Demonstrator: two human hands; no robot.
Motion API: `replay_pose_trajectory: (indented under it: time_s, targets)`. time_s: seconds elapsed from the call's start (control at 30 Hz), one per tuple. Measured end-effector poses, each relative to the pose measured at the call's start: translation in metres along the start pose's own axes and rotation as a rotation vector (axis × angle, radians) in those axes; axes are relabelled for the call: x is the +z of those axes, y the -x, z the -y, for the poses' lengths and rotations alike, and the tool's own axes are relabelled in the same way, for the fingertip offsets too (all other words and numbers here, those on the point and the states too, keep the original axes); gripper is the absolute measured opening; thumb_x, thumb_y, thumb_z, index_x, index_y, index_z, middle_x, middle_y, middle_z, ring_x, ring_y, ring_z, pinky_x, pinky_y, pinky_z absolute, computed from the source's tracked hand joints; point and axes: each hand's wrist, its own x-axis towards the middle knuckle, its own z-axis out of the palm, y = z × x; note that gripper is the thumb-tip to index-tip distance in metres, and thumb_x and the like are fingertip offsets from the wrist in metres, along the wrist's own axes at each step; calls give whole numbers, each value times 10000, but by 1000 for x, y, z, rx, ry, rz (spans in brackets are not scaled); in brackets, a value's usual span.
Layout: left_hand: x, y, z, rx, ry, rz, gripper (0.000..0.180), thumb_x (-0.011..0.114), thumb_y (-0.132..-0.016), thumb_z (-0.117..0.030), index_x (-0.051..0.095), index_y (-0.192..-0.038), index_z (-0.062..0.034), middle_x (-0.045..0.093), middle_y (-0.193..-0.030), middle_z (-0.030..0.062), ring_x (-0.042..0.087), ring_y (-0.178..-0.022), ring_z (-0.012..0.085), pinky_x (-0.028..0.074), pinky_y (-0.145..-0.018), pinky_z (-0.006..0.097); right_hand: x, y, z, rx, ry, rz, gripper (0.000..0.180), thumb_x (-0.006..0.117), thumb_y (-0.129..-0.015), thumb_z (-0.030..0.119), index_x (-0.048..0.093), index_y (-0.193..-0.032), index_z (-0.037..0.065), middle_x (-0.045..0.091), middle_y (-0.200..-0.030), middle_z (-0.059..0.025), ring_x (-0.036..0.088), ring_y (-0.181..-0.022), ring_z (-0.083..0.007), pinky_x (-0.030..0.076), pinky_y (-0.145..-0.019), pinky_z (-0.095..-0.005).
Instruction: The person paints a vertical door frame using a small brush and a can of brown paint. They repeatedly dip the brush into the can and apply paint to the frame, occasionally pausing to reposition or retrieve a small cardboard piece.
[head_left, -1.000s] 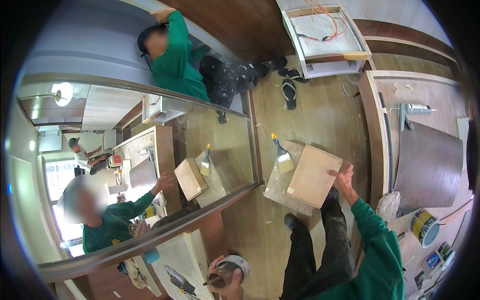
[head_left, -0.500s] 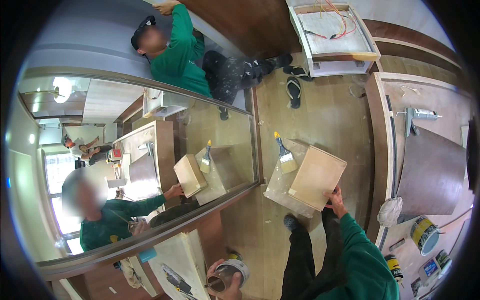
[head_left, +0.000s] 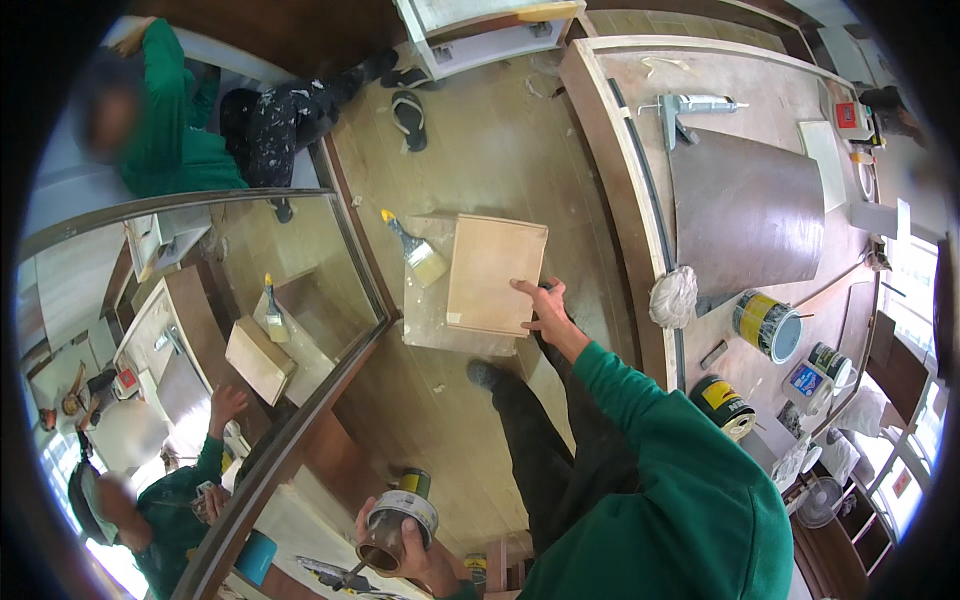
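Note:
My right hand (head_left: pixel 548 312) reaches over the right edge of a pale tan box (head_left: pixel 495 270), fingers spread and not wrapped round it. The box rests on a paint-spotted board (head_left: pixel 440 335) low over the floor. Beside it on the board's left part lies a flat paintbrush (head_left: pixel 417 250), with pale bristles and a yellow-tipped dark handle. At the lower middle, my left hand (head_left: pixel 420 560) is closed around a stained tub (head_left: pixel 405 512). The tub is tilted, brown inside, and a thin stick pokes out of it.
A mirrored panel (head_left: pixel 250 330) stands on the left, with a co-worker in a green top (head_left: pixel 180 130) beyond it. On the right workbench (head_left: pixel 620 200) lie a caulking gun (head_left: pixel 690 108), a dark sheet (head_left: pixel 750 205), a white cloth bundle (head_left: pixel 672 297) and paint cans (head_left: pixel 768 325).
The view has swung to the right. My right hand has loosened from the box's lower corner, its fingers now spread over the edge. The tub stays in my left hand.

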Motion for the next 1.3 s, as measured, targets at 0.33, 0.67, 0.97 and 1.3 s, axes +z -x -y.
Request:
replay_pose_trajectory:
  time_s: [0.33,0.67,0.97,1.3]
  targets:
    - [4,4,-11,-20,-21,27,667,747,-814,-136,528,-1424,22,591,-1411,189,568,-1304,362,497,-1103,514,-20,-6,3,-31,14,-75,1252,912,-811,371,44,-1668,87,351,-1618,-286,428,-1476,-450,441,-1117,-723]
    - [11,9,-7,-72,-74,34,661,758,-821,-112,520,-1426,14,575,-1417,187,578,-1291,363,503,-1110,509,-45,-81,-52,-42,112,-17,1291,913,-770,458,73,-1694,131,270,-1664,-244,326,-1539,-434,392,-1149,-670]
    - [7,8,-8,-98,9,-13,637,876,-804,-158,596,-1350,12,622,-1330,150,614,-1243,290,533,-1062,448,-1,24,5,-178,70,-5,1032,849,-836,320,243,-1642,102,389,-1613,-261,455,-1444,-382,384,-1164,-547]
    - [9,6,-30,-140,48,-20,669,871,-753,-40,577,-1352,13,632,-1353,151,617,-1259,275,536,-1078,422,63,89,68,-1253,693,293,1028,866,-785,318,313,-1611,56,355,-1638,-283,329,-1539,-488,306,-1267,-569]
